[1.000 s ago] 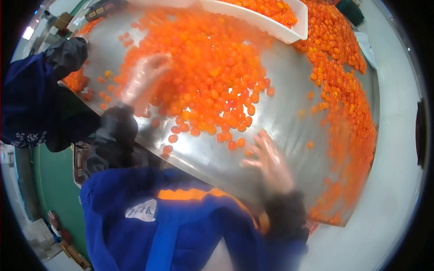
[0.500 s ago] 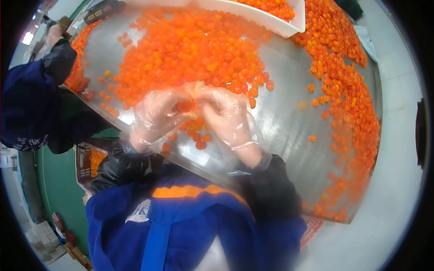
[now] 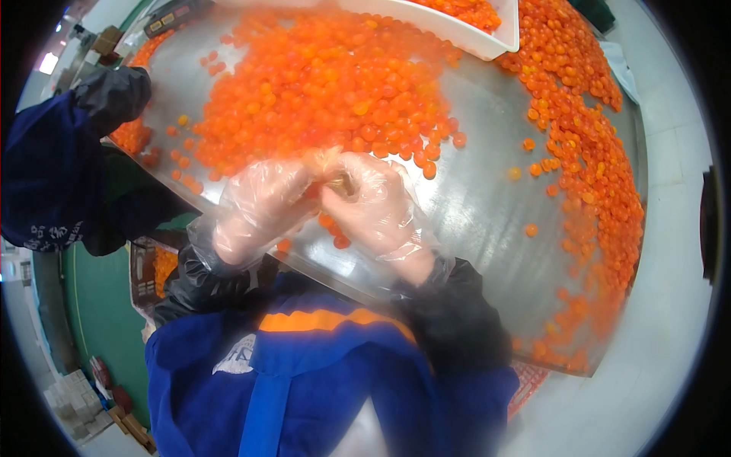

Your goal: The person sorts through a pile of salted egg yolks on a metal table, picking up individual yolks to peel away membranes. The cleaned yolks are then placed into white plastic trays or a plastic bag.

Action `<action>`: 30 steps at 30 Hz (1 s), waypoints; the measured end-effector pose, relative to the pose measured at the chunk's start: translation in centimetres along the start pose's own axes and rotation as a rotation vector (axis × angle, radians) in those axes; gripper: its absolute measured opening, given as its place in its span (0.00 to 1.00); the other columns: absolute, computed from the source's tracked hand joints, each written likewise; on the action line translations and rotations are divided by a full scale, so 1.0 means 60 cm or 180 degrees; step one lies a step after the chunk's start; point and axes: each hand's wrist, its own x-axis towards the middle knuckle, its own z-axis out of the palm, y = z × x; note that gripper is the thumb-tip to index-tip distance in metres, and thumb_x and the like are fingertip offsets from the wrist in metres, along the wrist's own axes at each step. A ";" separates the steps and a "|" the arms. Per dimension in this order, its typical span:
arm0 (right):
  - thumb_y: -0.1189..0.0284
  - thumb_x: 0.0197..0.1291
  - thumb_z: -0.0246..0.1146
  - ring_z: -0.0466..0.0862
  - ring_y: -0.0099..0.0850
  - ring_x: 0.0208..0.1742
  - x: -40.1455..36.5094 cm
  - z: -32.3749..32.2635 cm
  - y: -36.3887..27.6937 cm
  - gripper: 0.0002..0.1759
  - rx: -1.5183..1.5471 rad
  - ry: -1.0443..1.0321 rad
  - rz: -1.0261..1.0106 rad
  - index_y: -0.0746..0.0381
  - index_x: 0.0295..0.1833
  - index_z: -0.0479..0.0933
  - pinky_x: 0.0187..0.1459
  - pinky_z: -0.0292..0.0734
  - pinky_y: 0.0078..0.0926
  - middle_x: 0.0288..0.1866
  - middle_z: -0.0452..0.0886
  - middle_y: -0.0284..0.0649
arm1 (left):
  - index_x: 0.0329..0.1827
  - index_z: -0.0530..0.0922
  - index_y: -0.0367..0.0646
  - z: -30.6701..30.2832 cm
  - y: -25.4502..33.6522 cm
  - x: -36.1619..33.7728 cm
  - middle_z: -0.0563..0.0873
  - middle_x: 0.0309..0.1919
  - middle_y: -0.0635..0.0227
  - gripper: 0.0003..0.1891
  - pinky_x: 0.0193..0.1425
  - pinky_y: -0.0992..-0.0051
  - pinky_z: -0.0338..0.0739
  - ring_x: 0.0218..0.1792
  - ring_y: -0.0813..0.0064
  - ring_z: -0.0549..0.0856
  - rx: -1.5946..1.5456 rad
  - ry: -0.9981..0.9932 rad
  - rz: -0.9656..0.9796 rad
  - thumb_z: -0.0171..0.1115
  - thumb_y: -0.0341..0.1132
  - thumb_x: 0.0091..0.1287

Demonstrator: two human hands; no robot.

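My left hand point(image 3: 263, 199) and my right hand point(image 3: 375, 204), both in clear plastic gloves, meet above the near edge of a metal table point(image 3: 480, 190). Their fingers are bent and pressed together at the fingertips. A little orange shows between them, but what they hold is too hidden to name. Just beyond the hands spreads a large heap of round orange pieces point(image 3: 320, 84). A few more orange pieces point(image 3: 340, 241) lie on the metal below and between my hands.
A white tray point(image 3: 506, 30) with orange pieces stands at the far side. More pieces point(image 3: 601, 175) form a long band on the right. A co-worker's dark sleeve point(image 3: 114, 95) reaches in at left. A crate point(image 3: 143, 274) stands below the table's left edge.
My fingers have closed further over the orange piece seen between my hands before. The co-worker's sleeve has moved right, and that person's hand no longer shows.
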 end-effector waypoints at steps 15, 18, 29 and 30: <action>0.79 0.56 0.65 0.87 0.37 0.39 0.003 -0.003 0.002 0.09 -0.0267 0.0309 -0.0464 0.64 0.44 0.82 0.42 0.81 0.32 0.40 0.86 0.46 | 0.46 0.86 0.51 0.017 -0.059 -0.018 0.88 0.30 0.68 0.20 0.36 0.69 0.79 0.32 0.65 0.87 -0.0642 -0.0091 -0.0318 0.82 0.40 0.50; 0.79 0.56 0.65 0.87 0.37 0.37 0.003 -0.003 0.003 0.08 -0.0233 0.0350 -0.0480 0.63 0.42 0.83 0.40 0.81 0.31 0.39 0.86 0.45 | 0.46 0.86 0.51 0.017 -0.061 -0.016 0.88 0.30 0.68 0.20 0.36 0.68 0.80 0.32 0.64 0.87 -0.0650 -0.0123 -0.0313 0.82 0.41 0.50; 0.83 0.54 0.65 0.87 0.36 0.38 -0.013 -0.031 0.018 0.09 -0.0459 0.0394 -0.0364 0.63 0.41 0.83 0.41 0.81 0.30 0.38 0.86 0.44 | 0.46 0.88 0.45 -0.029 -0.126 -0.006 0.90 0.37 0.61 0.14 0.39 0.67 0.82 0.38 0.60 0.90 -0.0765 -0.1232 -0.1513 0.76 0.40 0.60; 0.83 0.52 0.64 0.88 0.43 0.40 -0.016 -0.041 0.023 0.10 -0.0289 0.0428 -0.0312 0.63 0.41 0.83 0.44 0.83 0.34 0.40 0.87 0.45 | 0.47 0.88 0.45 -0.022 -0.169 -0.014 0.90 0.37 0.59 0.13 0.40 0.67 0.82 0.39 0.62 0.90 -0.0343 -0.0849 -0.1367 0.73 0.39 0.63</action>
